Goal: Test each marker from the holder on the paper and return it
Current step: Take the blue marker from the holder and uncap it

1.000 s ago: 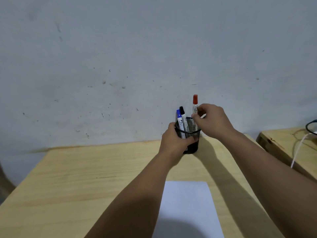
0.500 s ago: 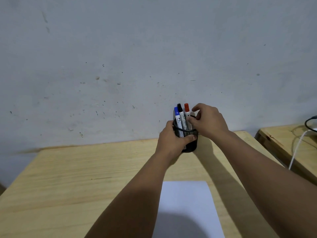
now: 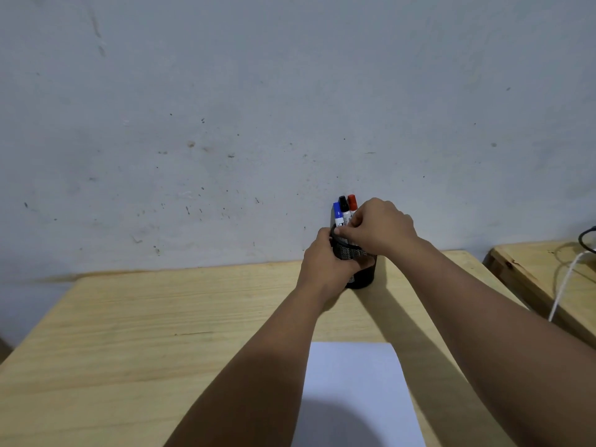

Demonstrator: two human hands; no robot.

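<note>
A black mesh holder stands at the back of the wooden table, against the wall. Three markers stick out of it: blue cap, black cap, red cap. My left hand wraps around the holder's left side. My right hand sits over the rim, thumb across the front and fingers curled at the marker barrels; which marker it pinches, if any, is hidden. A white sheet of paper lies near me, partly under my forearms.
A grey wall rises right behind the holder. To the right is a second wooden table with a white cable and a black cable on it. A gap separates the two tables.
The red marker went from raised above the holder down into it beside the others. My right hand then shifted left over the rim toward the blue and black markers.
</note>
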